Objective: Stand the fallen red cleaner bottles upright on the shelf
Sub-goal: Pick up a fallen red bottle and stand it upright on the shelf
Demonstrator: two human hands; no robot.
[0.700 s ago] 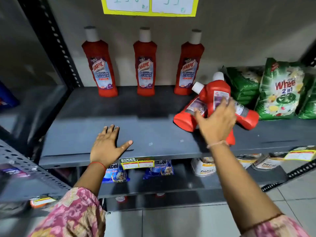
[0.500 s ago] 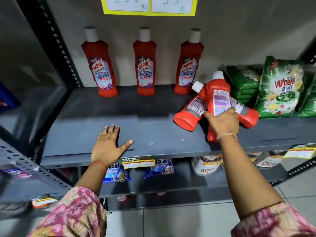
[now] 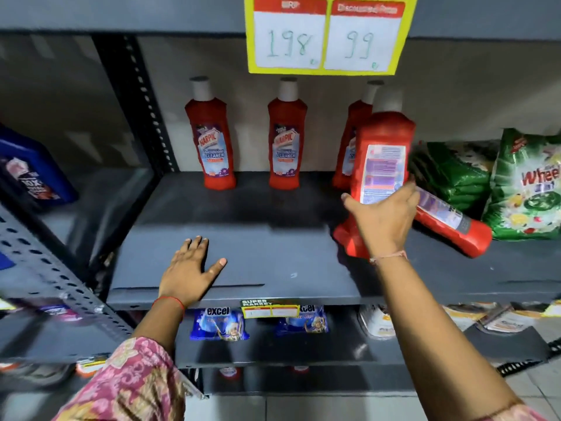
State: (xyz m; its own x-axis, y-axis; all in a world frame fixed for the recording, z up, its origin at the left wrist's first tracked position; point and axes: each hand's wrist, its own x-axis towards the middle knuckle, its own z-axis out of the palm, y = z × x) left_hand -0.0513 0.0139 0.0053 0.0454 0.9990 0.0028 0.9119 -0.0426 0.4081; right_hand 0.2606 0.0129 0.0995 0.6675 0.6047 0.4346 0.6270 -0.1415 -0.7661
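Note:
My right hand (image 3: 383, 220) grips a red cleaner bottle (image 3: 382, 141) around its lower body and holds it nearly upright, white cap up, back label facing me, above the grey shelf (image 3: 258, 256). Another red bottle (image 3: 449, 226) lies on its side behind my hand, to the right. A third fallen one is partly hidden behind my wrist at the left (image 3: 346, 238). At the back, two red bottles (image 3: 212, 147) (image 3: 287, 144) stand upright and a third (image 3: 349, 138) stands half hidden behind the held bottle. My left hand (image 3: 189, 270) rests flat on the shelf's front edge.
Green detergent packs (image 3: 455, 174) and a green Wheel bag (image 3: 528, 189) sit at the shelf's right. A yellow price card (image 3: 328, 34) hangs above. A black perforated upright (image 3: 139, 101) bounds the left side, with a blue container (image 3: 33, 174) beyond. Pouches (image 3: 218, 325) fill the lower shelf.
My right hand closed on the top fallen bottle and raised it from the pile to nearly vertical. The view tilted upward. My left hand stayed put.

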